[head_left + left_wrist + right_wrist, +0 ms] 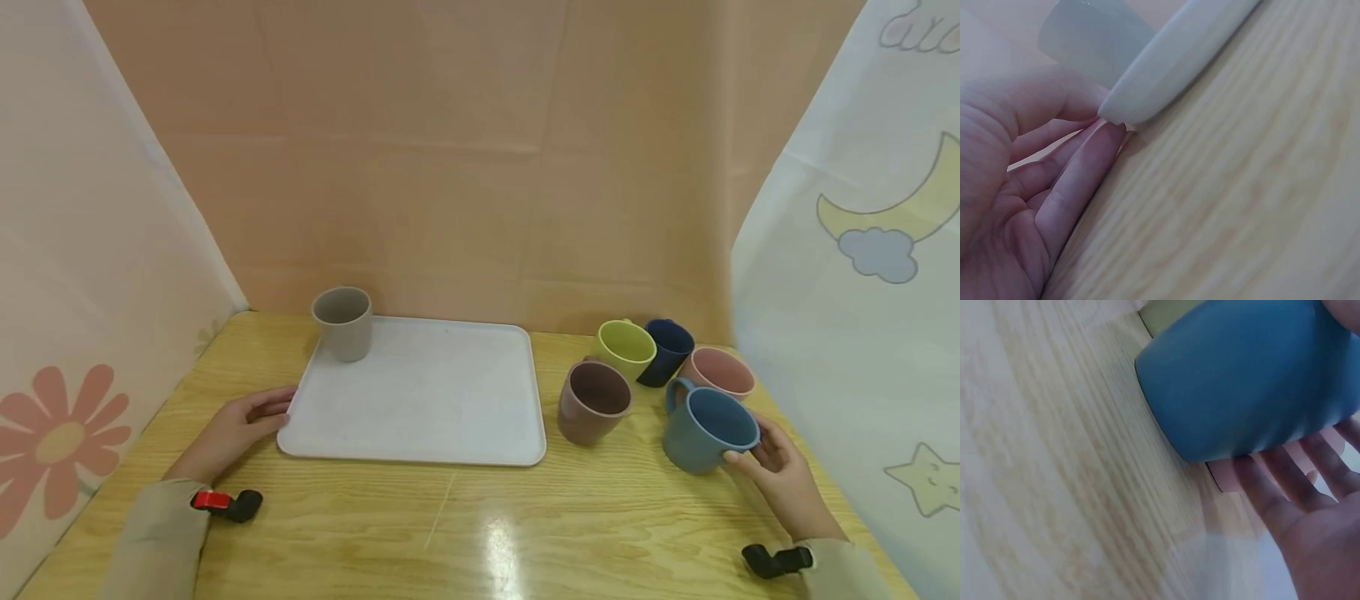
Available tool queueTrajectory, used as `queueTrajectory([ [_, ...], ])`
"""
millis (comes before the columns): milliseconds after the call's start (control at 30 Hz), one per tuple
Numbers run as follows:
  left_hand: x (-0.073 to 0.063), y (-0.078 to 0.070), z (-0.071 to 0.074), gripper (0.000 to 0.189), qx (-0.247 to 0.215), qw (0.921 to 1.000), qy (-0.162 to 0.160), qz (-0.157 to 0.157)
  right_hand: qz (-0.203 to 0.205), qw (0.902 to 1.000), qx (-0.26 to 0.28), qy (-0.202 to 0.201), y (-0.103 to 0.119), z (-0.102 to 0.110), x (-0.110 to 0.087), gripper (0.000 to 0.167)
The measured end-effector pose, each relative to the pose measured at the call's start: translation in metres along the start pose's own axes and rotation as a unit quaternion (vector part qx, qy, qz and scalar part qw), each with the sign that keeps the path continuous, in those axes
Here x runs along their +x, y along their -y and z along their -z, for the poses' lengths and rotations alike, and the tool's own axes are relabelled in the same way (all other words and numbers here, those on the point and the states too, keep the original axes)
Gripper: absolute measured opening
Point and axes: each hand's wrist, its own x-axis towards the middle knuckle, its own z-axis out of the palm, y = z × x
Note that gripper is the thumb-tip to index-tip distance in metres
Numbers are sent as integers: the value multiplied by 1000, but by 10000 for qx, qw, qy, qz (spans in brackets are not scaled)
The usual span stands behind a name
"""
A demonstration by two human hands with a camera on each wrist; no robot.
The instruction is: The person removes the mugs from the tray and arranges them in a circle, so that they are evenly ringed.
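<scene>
Blue mug (705,429) sits tipped at the right of the table, just in front of the pink mug (722,372), and my right hand (780,475) holds it by the rim and near side, thumb over the lip, fingers (1285,487) spread under its wall. It looks matte and rigid, probably light plastic or bamboo fibre, though I cannot be sure from these views; I judge it will not flex, is unlikely to slip, and needs no hard squeeze. Its handle (677,390) points away from me, so the rim and body are the natural hold.

Close by stand a mauve-brown mug (594,402), a lime-green mug (625,348) and a navy mug (667,350), bunched tightly, so there is little room to swing.

My left hand (236,429) rests on the table with loosely curled fingers (1079,181) touching the near left corner of the white tray (420,400), pinching nothing. One grey cup (342,322) stands upright on the tray's far left corner.

Underneath is a glossy pale wooden table (480,517), smooth enough for the tray to slide. Peach fabric (480,150) closes the back; printed curtains hang on both sides.
</scene>
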Motion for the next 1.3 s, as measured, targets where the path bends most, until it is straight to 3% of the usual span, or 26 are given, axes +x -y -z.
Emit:
queueTrajectory([
  [67, 0, 0, 0, 58, -56, 10000, 4, -14, 107, 9997, 47, -233, 4, -3, 0, 57],
  [167, 1, -1, 0, 57, -76, 10000, 25, -52, 251, 9899, -454, -1321, 16, -15, 2, 42],
  [300, 2, -1, -1, 58, -1, 10000, 12, -18, 366, 9424, -1505, -2964, 39, -36, 11, 28],
  [333, 2, -1, -1, 58, 10, 10000, 9, -10, 505, 9324, -1726, -3135, 44, -40, 13, 26],
  [400, 2, -1, -1, 58, 11, 10000, -10, -1, 965, 9220, -1863, -3254, 55, -49, 17, 24],
  [467, 2, -1, -1, 58, -21, 10000, 2, -16, 1470, 9216, -1792, -3114, 64, -59, 20, 21],
  [567, 2, -1, -1, 57, -58, 10000, 17, -22, 2135, 9360, -1098, -2573, 77, -76, 26, 18],
  [667, 0, -2, -1, 57, -81, 10000, 42, 11, 2513, 9501, -126, -1843, 90, -98, 33, 19],
  [800, 0, -2, 0, 58, -103, 9999, 66, 22, 2842, 9510, 665, -1024, 107, -130, 43, 19],
  [900, 1, -1, 0, 59, -32, 10000, 68, -5, 2830, 9533, 817, -660, 118, -157, 48, 19],
  [1000, 1, -1, 0, 59, 21, 10000, 54, 21, 2630, 9618, 628, -431, 126, -185, 53, 21],
  [1200, 0, 1, 0, 60, -72, 9999, 61, 77, 2523, 9654, 647, 104, 122, -239, 70, 22],
  [1300, 1, 2, 0, 60, -35, 10000, 36, 65, 2088, 9737, 817, 411, 121, -263, 78, 21],
])
